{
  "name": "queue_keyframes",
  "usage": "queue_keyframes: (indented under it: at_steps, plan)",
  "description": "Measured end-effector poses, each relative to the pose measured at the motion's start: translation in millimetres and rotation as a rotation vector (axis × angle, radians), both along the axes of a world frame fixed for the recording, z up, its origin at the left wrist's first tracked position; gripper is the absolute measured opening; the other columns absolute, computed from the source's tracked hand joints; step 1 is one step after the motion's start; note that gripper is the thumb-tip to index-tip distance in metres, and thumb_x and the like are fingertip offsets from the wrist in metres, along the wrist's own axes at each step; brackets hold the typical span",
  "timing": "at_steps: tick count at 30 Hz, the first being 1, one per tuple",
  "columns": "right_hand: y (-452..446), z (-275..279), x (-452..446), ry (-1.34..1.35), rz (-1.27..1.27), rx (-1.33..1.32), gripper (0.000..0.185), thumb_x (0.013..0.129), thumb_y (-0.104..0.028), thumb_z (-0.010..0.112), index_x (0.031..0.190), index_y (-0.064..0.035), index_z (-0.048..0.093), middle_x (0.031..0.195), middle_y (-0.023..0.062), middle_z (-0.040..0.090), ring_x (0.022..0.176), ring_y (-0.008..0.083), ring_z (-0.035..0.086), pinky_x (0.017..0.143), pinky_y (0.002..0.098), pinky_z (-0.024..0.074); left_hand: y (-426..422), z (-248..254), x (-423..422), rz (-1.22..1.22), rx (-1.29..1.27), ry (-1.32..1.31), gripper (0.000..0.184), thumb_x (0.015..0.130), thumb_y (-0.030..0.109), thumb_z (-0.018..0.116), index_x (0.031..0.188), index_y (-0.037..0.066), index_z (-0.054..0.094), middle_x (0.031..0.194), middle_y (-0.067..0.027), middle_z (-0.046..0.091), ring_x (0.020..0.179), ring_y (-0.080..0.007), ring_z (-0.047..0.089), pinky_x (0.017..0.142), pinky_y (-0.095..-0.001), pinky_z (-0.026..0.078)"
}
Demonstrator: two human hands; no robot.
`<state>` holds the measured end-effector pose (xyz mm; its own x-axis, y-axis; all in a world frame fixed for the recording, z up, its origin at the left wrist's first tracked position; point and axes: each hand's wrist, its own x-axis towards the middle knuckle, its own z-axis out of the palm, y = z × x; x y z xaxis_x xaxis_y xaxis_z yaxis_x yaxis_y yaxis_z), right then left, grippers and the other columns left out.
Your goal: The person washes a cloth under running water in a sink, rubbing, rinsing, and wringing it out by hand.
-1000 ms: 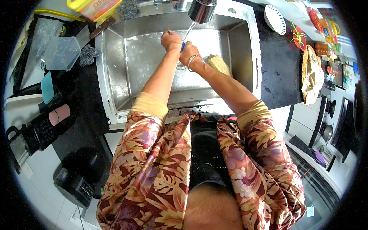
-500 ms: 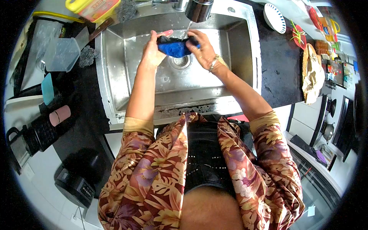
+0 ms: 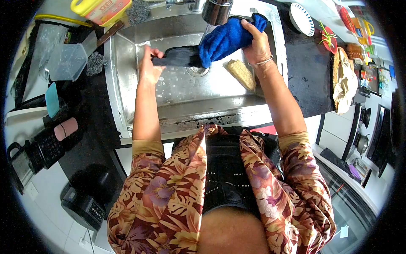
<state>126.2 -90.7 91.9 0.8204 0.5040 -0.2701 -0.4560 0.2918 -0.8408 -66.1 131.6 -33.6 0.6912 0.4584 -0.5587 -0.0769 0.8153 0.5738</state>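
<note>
Over the steel sink (image 3: 177, 93), both hands hold a blue and black cloth (image 3: 226, 40) stretched sideways. Its blue side looks fluffy; the dark part (image 3: 182, 56) is smooth and flat. My left hand (image 3: 150, 63) grips the dark end at the left. At the upper right, my right hand (image 3: 257, 45) has closed round the blue end, thumb on top. Water runs from the dark faucet (image 3: 217, 12) onto the middle of the cloth. Below it, on the right of the sink floor, lies a tan loofah-like scrubber (image 3: 242, 75). The cloth partly covers the drain (image 3: 197, 72).
Left of the sink are a knife (image 3: 111, 33), steel wool (image 3: 97, 63), a clear plastic container (image 3: 67, 62) and a yellow tub (image 3: 101, 9). To the right stand a white bowl (image 3: 302, 19), a red dish with green stalks (image 3: 327, 39) and a board with crumpled paper (image 3: 344, 82).
The bunched cloth has been pulled out long. My right hand moved right and up with the blue end, my left hand moved left and down. The tan scrubber has come into view.
</note>
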Motion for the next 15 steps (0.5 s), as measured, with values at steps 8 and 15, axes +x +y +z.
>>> queue_keyframes:
  at_steps: [8, 15]
  plan:
    - [29.9, 39.2, -49.3, 0.184, 0.334, 0.027, 0.030, 0.075, -0.021, 0.063, 0.095, 0.0006, 0.058, 0.089, 0.0108, 0.062, 0.079, 0.0201, 0.060, 0.077, 0.0325, 0.0481, -60.4, 37.0, 29.1, -0.699, 0.505, -0.118, 0.094, 0.059, 0.067, 0.067, 0.126, 0.004, 0.044, 0.113, -0.0170, 0.054, 0.094, -0.0201, 0.055, 0.092, -0.0352, 0.035]
    - [10.0, 36.6, -17.7, -0.075, 0.209, -0.153, 0.026, 0.073, -0.021, 0.063, 0.088, 0.0008, 0.062, 0.080, 0.0070, 0.062, 0.069, 0.0169, 0.058, 0.065, 0.0274, 0.0471, -45.3, 65.9, 31.3, -0.199, 0.357, -0.229, 0.033, 0.067, 0.006, 0.070, 0.098, -0.002, 0.058, 0.092, -0.0107, 0.063, 0.089, -0.0203, 0.059, 0.088, -0.0342, 0.042]
